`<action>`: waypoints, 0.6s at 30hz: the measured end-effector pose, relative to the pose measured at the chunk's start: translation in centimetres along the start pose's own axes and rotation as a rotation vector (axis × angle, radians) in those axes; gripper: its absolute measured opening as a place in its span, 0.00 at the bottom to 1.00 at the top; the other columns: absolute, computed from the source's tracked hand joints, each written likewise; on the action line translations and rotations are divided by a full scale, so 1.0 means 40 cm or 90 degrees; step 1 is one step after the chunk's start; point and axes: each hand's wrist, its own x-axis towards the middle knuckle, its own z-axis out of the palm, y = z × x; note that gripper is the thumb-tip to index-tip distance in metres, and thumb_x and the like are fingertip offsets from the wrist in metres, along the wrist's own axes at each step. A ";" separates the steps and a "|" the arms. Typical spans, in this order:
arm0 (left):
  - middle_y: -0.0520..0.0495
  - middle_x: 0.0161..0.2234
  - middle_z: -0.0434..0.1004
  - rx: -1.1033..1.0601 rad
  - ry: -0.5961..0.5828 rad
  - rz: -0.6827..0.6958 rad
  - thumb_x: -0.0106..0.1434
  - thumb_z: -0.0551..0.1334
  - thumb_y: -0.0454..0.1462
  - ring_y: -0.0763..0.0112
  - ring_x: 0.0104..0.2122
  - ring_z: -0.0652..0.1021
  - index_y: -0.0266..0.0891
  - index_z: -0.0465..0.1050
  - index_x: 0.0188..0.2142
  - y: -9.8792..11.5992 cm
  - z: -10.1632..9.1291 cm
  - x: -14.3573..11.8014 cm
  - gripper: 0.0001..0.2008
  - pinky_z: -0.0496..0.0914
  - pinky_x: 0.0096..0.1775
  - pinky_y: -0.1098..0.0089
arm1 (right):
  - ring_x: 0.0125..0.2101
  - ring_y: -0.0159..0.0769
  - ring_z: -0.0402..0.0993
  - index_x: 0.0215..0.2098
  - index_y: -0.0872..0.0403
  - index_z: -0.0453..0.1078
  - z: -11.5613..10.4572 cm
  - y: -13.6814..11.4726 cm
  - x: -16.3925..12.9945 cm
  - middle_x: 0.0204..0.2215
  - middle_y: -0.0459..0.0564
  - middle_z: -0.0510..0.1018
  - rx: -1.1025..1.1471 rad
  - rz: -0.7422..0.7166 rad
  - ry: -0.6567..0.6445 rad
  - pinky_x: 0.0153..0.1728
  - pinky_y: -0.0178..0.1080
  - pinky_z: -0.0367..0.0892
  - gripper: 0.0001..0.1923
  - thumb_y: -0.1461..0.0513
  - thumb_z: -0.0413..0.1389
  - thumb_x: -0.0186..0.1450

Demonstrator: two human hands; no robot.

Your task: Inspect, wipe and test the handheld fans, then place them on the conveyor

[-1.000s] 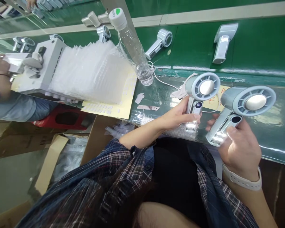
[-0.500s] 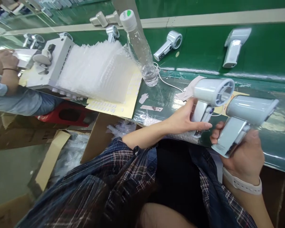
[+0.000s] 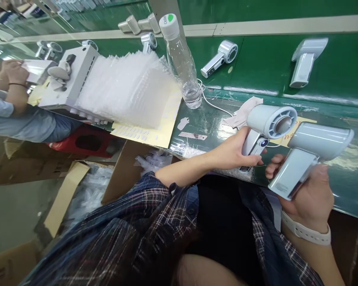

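Gripping one handheld fan apiece, the person holds both just above the near edge of the green table [image 3: 316,99]. The left hand [image 3: 231,153] is wrapped tight round the handle of the left fan [image 3: 267,127], whose round grille faces partly towards the camera, a small lit display on its stem. The right hand [image 3: 312,194] is closed on the handle of the right fan [image 3: 308,153], turned side-on — a smooth pale-grey plastic barrel with its face hidden. A white strap circles that wrist.

Behind the fans lie a crumpled cloth [image 3: 244,113] and a white cable [image 3: 211,101]. A clear plastic bottle [image 3: 181,59] with a white cap stands upright beside a stack of filmy clear bags [image 3: 128,87], which rests on a yellow sheet [image 3: 164,127]. Further fans [image 3: 219,59] lie loose on the green belt — one is cut off in part by the bottle. At the far left a co-worker's hand [image 3: 13,71] shows, what it handles too blurred to tell.
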 end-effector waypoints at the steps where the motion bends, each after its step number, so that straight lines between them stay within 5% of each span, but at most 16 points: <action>1: 0.41 0.50 0.81 0.018 0.022 0.000 0.57 0.81 0.45 0.55 0.46 0.86 0.44 0.58 0.56 0.000 0.002 -0.001 0.39 0.80 0.52 0.52 | 0.27 0.44 0.81 0.37 0.54 0.83 0.000 0.003 0.000 0.32 0.56 0.84 0.000 -0.002 0.003 0.24 0.44 0.79 0.36 0.29 0.67 0.60; 4: 0.42 0.47 0.83 0.008 0.069 0.012 0.56 0.82 0.54 0.52 0.48 0.85 0.45 0.60 0.54 0.002 0.014 -0.008 0.40 0.80 0.51 0.54 | 0.35 0.49 0.86 0.41 0.52 0.86 0.004 0.007 -0.001 0.39 0.57 0.87 0.010 -0.002 0.005 0.29 0.48 0.84 0.33 0.32 0.68 0.64; 7: 0.46 0.42 0.83 -0.040 0.090 0.024 0.65 0.73 0.63 0.57 0.43 0.84 0.46 0.63 0.52 0.002 0.027 -0.018 0.34 0.80 0.47 0.57 | 0.42 0.52 0.87 0.46 0.46 0.86 0.014 0.002 -0.007 0.46 0.54 0.88 0.039 0.003 -0.009 0.37 0.53 0.88 0.26 0.37 0.71 0.64; 11: 0.49 0.38 0.82 -0.063 0.103 0.053 0.68 0.68 0.66 0.59 0.40 0.83 0.47 0.64 0.53 0.007 0.033 -0.035 0.32 0.80 0.46 0.59 | 0.45 0.51 0.87 0.45 0.49 0.86 0.025 -0.013 -0.017 0.47 0.55 0.89 0.044 -0.050 0.008 0.47 0.53 0.88 0.28 0.36 0.73 0.63; 15: 0.51 0.38 0.81 -0.113 0.039 0.032 0.64 0.73 0.65 0.62 0.39 0.84 0.48 0.64 0.52 0.024 0.024 -0.037 0.34 0.78 0.43 0.63 | 0.45 0.52 0.88 0.39 0.52 0.85 0.030 -0.018 -0.025 0.42 0.57 0.88 0.047 -0.090 0.009 0.53 0.53 0.85 0.26 0.39 0.74 0.63; 18: 0.47 0.42 0.82 -0.186 -0.023 -0.003 0.60 0.78 0.62 0.62 0.41 0.85 0.45 0.66 0.51 0.038 0.016 -0.023 0.36 0.78 0.43 0.63 | 0.42 0.51 0.85 0.40 0.52 0.84 0.033 -0.021 -0.024 0.39 0.55 0.87 0.082 -0.044 0.003 0.48 0.56 0.86 0.22 0.42 0.70 0.67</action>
